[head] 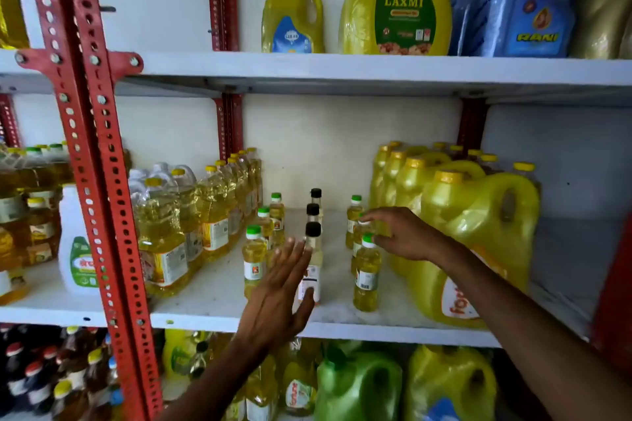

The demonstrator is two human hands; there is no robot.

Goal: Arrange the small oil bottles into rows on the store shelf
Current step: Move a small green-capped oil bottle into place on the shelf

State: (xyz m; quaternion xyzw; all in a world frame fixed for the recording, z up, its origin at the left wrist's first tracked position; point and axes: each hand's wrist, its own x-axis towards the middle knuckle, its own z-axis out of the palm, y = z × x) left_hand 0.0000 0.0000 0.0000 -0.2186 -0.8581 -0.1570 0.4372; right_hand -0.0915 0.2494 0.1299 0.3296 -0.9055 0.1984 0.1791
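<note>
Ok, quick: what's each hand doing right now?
Left hand: open, fingers spread, beside the black-capped bottle, not gripping it.
Right hand: fingers closed around a green-capped bottle.

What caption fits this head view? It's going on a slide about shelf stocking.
Left hand open beside the black-capped bottles; right hand on the green-capped bottles of the middle shelf.

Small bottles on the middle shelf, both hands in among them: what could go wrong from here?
1. The left hand, open with fingers spread, is right beside the front black-capped bottle; a sideways nudge could tip it into the two behind.
2. The right hand is at the middle green-capped bottle in a tight row; the wrist could brush the front one over.
3. That front bottle stands near the shelf edge and might fall off.
</note>
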